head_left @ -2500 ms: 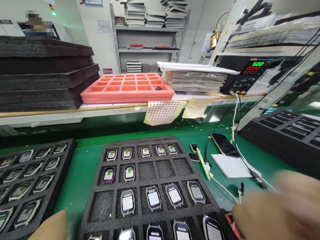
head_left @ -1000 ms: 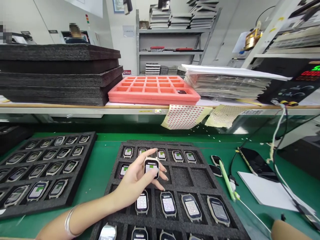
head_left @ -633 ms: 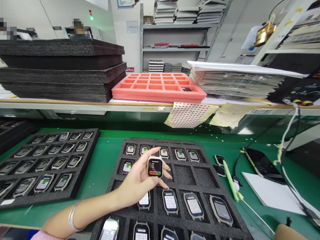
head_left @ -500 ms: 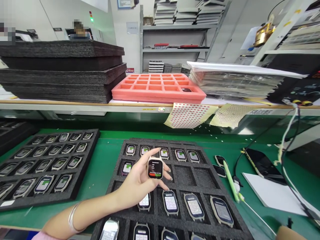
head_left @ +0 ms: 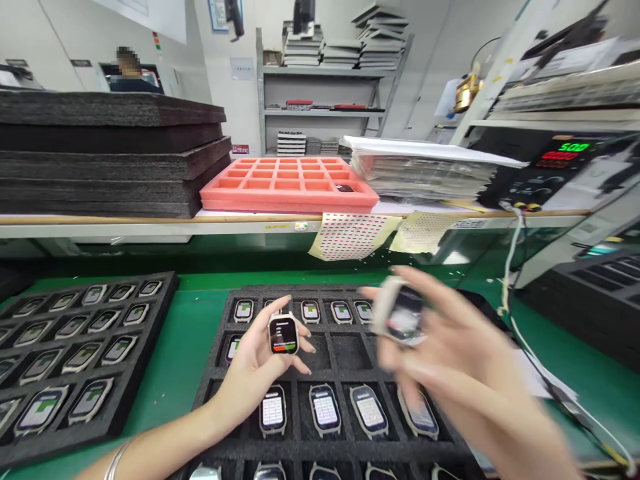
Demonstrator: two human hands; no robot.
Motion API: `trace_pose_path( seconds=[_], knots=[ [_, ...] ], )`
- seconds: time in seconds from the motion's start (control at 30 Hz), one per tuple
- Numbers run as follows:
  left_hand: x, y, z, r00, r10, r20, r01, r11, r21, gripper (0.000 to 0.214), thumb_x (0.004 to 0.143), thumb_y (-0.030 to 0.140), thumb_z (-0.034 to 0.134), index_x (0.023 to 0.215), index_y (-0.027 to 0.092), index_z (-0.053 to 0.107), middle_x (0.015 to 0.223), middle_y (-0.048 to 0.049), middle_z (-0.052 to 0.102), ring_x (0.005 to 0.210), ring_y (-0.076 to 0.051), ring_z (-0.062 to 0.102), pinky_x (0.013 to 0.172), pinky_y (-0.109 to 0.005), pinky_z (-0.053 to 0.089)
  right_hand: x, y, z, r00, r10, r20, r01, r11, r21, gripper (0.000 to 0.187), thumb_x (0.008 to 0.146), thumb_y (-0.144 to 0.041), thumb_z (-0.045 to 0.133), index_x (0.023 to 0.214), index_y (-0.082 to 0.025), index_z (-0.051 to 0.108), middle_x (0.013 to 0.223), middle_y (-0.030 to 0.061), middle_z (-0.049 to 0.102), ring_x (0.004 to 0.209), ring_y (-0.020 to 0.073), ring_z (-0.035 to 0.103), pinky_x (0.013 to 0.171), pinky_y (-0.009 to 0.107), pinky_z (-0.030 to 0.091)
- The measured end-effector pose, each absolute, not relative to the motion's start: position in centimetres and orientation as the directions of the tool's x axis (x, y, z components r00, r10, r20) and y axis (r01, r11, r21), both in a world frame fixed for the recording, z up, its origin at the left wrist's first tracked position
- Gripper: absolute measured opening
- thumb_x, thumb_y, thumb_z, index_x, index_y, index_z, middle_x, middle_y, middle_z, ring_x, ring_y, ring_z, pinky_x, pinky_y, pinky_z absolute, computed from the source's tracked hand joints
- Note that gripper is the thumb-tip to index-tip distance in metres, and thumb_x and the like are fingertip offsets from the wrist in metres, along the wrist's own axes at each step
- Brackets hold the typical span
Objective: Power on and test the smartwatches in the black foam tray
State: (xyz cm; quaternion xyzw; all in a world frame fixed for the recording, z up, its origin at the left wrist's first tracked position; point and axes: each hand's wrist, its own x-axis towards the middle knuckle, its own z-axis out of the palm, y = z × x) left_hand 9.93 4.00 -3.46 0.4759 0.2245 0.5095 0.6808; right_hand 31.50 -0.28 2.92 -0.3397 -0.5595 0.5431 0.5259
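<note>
My left hand (head_left: pixel 253 370) pinches a smartwatch body (head_left: pixel 283 333) upright above the middle black foam tray (head_left: pixel 345 353); its dark screen shows a red and green bar. My right hand (head_left: pixel 450 363), blurred by motion, grips a second watch body (head_left: pixel 397 313) above the tray's right side. The tray's pockets hold several more watch bodies with lit screens, such as one (head_left: pixel 325 408) in the near row; a few middle pockets have nothing in them.
A second black tray (head_left: pixel 150 313) of watches lies at the left on the green mat. On the shelf behind stand a pink foam tray (head_left: pixel 287 190), stacked black foam sheets (head_left: pixel 105 160), bagged sheets (head_left: pixel 425 173) and a power supply (head_left: pixel 540 163). White cables (head_left: pixel 510 267) hang at the right.
My right hand has come up from the lower right corner with a second watch body in it. My left hand still holds its watch, whose screen turned from a white grid to dark.
</note>
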Motion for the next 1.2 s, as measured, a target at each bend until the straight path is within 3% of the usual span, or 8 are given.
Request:
trace_pose_path(
  seconds=[0.07,0.17,0.33,0.6,0.87,1.07,1.2],
  knots=[
    [10.0,4.0,-3.7,0.347,0.923,0.166,-0.475,0.02,0.88,0.058,0.08,0.011,0.058,0.133,0.022,0.037,0.101,-0.0085,0.059,0.088,-0.021,0.06,0.068,-0.033,0.055,30.6,2.0,1.9,-0.213,0.955,0.205,-0.236,0.153,-0.96,0.059,0.081,-0.019,0.067,0.134,-0.029,0.043,0.117,0.0112,0.057,0.075,0.0189,0.063,0.046,0.025,0.053],
    [10.2,4.0,-3.8,0.326,0.936,0.136,-0.446,0.025,0.895,0.058,0.078,0.011,0.059,0.132,0.022,0.04,0.1,-0.0066,0.06,0.087,-0.019,0.06,0.068,-0.032,0.055,29.8,3.9,-0.5,-0.22,0.963,0.157,-0.211,0.11,-0.971,0.051,0.081,-0.02,0.067,0.129,-0.021,0.048,0.104,0.0102,0.062,0.069,0.0169,0.064,0.046,0.023,0.053],
    [10.5,3.8,-3.6,0.313,0.945,0.09,-0.423,0.054,0.905,0.056,0.076,0.012,0.062,0.129,0.022,0.044,0.099,-0.0059,0.06,0.086,-0.02,0.06,0.068,-0.031,0.055,29.7,3.1,-2.2,-0.27,0.954,0.134,-0.179,0.087,-0.98,0.052,0.079,-0.016,0.066,0.128,-0.021,0.05,0.105,0.0094,0.063,0.071,0.0172,0.065,0.046,0.022,0.053],
    [10.6,3.7,-4.2,0.391,0.914,0.106,-0.426,0.078,0.901,0.059,0.077,0.013,0.062,0.132,0.021,0.041,0.099,-0.0088,0.06,0.086,-0.021,0.059,0.066,-0.032,0.055,29.7,3.0,-2.6,-0.137,0.984,0.109,-0.07,0.101,-0.992,0.029,0.083,-0.025,0.067,0.11,-0.018,0.061,0.086,0.0062,0.068,0.047,0.009,0.06,0.037,0.015,0.042],
    [10.5,3.6,-4.4,0.427,0.897,0.116,-0.446,0.098,0.889,0.059,0.078,0.011,0.062,0.132,0.023,0.04,0.104,-0.0081,0.059,0.09,-0.021,0.06,0.071,-0.033,0.055,30.3,2.7,-2.4,-0.314,0.943,0.11,-0.237,0.034,-0.971,0.049,0.082,-0.022,0.064,0.129,-0.022,0.052,0.115,0.0124,0.062,0.075,0.0207,0.068,0.049,0.025,0.054],
    [10.7,3.7,-4.0,0.417,0.903,0.108,-0.424,0.088,0.901,0.061,0.078,0.015,0.067,0.132,0.024,0.041,0.101,-0.0069,0.059,0.089,-0.02,0.06,0.073,-0.033,0.056,29.8,2.4,-2.1,-0.242,0.964,0.111,-0.186,0.066,-0.98,0.048,0.082,-0.017,0.068,0.127,-0.021,0.053,0.096,0.0083,0.065,0.071,0.0189,0.067,0.047,0.023,0.054],
    [10.7,3.8,-3.9,0.397,0.914,0.085,-0.39,0.084,0.917,0.058,0.08,0.021,0.067,0.133,0.024,0.042,0.101,-0.0069,0.06,0.087,-0.02,0.061,0.069,-0.032,0.056,30.0,2.4,-2.2,-0.282,0.953,0.108,-0.213,0.048,-0.976,0.049,0.081,-0.017,0.067,0.127,-0.022,0.053,0.098,0.0092,0.066,0.075,0.0216,0.068,0.05,0.026,0.055]
  ],
)
